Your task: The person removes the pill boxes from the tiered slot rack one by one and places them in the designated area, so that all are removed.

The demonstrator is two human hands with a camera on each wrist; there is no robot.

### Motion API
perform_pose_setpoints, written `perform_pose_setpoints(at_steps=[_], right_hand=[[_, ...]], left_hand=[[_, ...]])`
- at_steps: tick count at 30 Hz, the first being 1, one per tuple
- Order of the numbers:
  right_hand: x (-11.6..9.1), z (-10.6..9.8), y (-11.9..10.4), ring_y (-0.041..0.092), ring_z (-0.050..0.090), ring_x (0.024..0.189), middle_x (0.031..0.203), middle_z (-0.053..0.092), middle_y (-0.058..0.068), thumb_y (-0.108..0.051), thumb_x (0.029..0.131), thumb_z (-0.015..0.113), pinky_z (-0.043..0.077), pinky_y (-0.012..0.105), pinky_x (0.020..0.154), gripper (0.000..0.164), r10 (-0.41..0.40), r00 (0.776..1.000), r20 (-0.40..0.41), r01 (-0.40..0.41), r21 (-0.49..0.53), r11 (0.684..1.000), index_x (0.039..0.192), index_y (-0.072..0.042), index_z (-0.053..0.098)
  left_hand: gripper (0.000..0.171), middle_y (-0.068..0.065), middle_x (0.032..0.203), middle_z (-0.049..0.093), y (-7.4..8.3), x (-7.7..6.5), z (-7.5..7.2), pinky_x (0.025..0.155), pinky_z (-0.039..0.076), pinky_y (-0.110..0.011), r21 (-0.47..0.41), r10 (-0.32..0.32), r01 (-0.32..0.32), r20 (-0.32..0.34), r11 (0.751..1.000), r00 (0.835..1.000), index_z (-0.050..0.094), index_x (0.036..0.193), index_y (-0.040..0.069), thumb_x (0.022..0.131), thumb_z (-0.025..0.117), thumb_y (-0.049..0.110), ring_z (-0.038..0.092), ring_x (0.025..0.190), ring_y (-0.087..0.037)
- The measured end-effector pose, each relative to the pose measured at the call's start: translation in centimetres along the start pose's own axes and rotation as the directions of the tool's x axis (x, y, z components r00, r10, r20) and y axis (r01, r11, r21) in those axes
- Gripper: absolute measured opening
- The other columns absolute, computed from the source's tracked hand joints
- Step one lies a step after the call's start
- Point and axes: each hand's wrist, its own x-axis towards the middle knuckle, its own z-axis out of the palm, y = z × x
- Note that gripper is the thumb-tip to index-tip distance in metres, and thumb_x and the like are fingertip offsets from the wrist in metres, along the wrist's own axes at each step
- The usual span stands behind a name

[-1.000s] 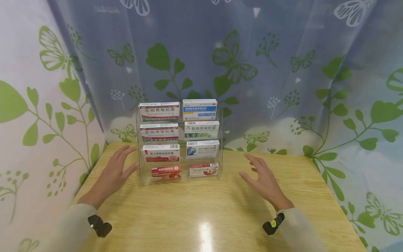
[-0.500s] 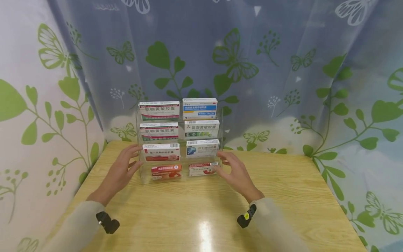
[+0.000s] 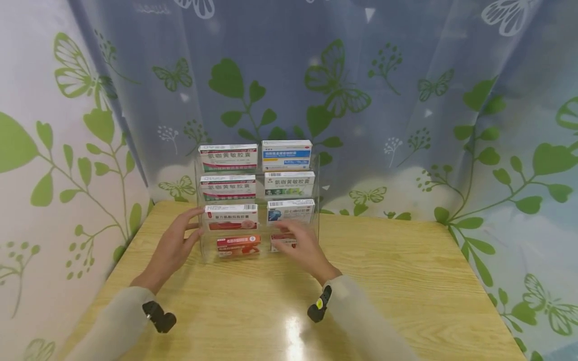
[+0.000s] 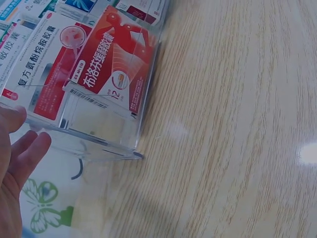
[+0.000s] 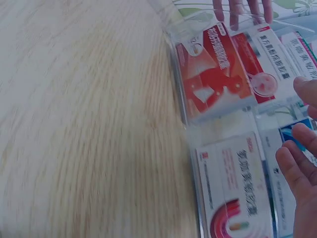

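Hanging at the back: one curtain [image 3: 280,65], blue, with green butterflies and leaves.
Table: one wooden table [image 3: 406,260].
Rack: one clear rack [image 3: 207,250] on the table, left of its middle, near the back edge, its tiers facing the person.
Left hand: one left hand [image 3: 169,245] at the rack's left side, thumb well apart from the fingers, holding no box; I cannot tell whether it touches the rack.
Right hand: one right hand [image 3: 303,245] before the lower two boxes of the right column, thumb and fingers apart, gripping nothing; contact unclear.
Boxes: eight, all in the rack, four per column, printed fronts toward the person, long axes running left to right.
Left column: two red-and-green-banded boxes [image 3: 228,159], a white-and-red box [image 3: 231,216], a red-orange box [image 3: 238,246] lowest.
Right column: a blue-striped box [image 3: 286,155], a green-patterned box [image 3: 289,184], a blue-pictured box [image 3: 290,209], a red-arched box [image 5: 235,188] lowest, partly covered.
Wrist devices: two black wrist devices [image 3: 159,317], one per arm.
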Motion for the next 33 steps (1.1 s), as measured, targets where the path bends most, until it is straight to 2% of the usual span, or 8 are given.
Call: perform_pose_setpoints(at_steps=[6,11,15,18,22,28,33], right_hand=[[0.7,1.6,-0.2,0.032,0.067,0.13,0.144,0.067,0.012,-0.017,0.102,0.079,0.06,0.046,0.112,0.047,-0.017,0.999,0.031,0.016,0.029,0.999,0.146,-0.007,0.067],[1.3,2.7,0.0,0.03,0.068,0.13,0.146,0.066,0.008,-0.024,0.103,0.079,0.06,0.043,0.113,0.048,0.012,0.998,0.063,-0.013,0.022,1.0,0.147,-0.012,0.067],[1.7,3.5,0.3,0.029,0.072,0.122,0.146,0.067,0.006,-0.028,0.103,0.079,0.063,0.041,0.106,0.044,0.023,0.996,0.088,-0.021,-0.024,0.999,0.144,-0.016,0.07],[1.9,4.0,0.2,0.028,0.075,0.115,0.147,0.066,0.006,-0.023,0.104,0.078,0.066,0.036,0.096,0.04,0.009,0.993,0.114,-0.001,-0.07,0.998,0.142,-0.016,0.072],[2.1,4.5,-0.2,0.025,0.075,0.111,0.146,0.066,0.006,-0.015,0.103,0.077,0.066,0.029,0.091,0.036,-0.012,0.99,0.14,0.03,-0.126,0.992,0.14,-0.016,0.073],[2.3,5.0,-0.5,0.021,0.071,0.114,0.134,0.072,0.003,-0.016,0.105,0.076,0.065,0.031,0.093,0.027,-0.029,0.994,0.105,0.05,-0.204,0.978,0.132,-0.017,0.076],[2.3,4.3,-1.4,0.021,0.072,0.112,0.129,0.071,0.005,-0.016,0.107,0.072,0.066,0.034,0.096,0.025,0.008,0.999,0.054,-0.001,-0.14,0.99,0.132,-0.016,0.076]], left_hand=[[0.054,-0.028,0.164,0.046,0.0,-0.2,0.2,0.09,0.067,-0.061,-0.013,0.011,-0.011,-0.026,1.0,1.0,0.047,0.16,0.004,0.109,0.062,-0.002,0.069,0.123,-0.053],[0.054,-0.027,0.165,0.046,0.2,-0.3,0.2,0.091,0.067,-0.06,-0.025,-0.009,0.008,-0.034,1.0,0.999,0.047,0.16,0.005,0.109,0.062,-0.002,0.069,0.124,-0.053],[0.054,-0.026,0.164,0.047,0.4,-0.3,0.3,0.091,0.067,-0.059,-0.039,-0.012,0.011,-0.043,0.999,0.999,0.048,0.159,0.005,0.108,0.062,-0.003,0.069,0.124,-0.052],[0.054,-0.026,0.164,0.047,0.4,-0.3,0.4,0.091,0.067,-0.058,-0.046,-0.008,0.006,-0.049,0.999,0.999,0.048,0.159,0.005,0.108,0.063,-0.004,0.069,0.124,-0.052],[0.054,-0.026,0.164,0.048,0.4,-0.2,0.4,0.092,0.067,-0.059,-0.05,-0.016,0.014,-0.05,0.999,0.999,0.049,0.159,0.006,0.108,0.063,-0.004,0.069,0.124,-0.052],[0.055,-0.027,0.163,0.047,0.2,-0.2,0.5,0.093,0.067,-0.058,-0.048,-0.039,0.037,-0.044,0.998,0.998,0.048,0.16,0.007,0.108,0.063,-0.002,0.069,0.125,-0.051],[0.055,-0.027,0.163,0.048,0.3,-0.2,0.4,0.091,0.067,-0.058,-0.043,-0.029,0.027,-0.05,0.999,0.998,0.049,0.159,0.006,0.107,0.063,-0.003,0.07,0.124,-0.051]])
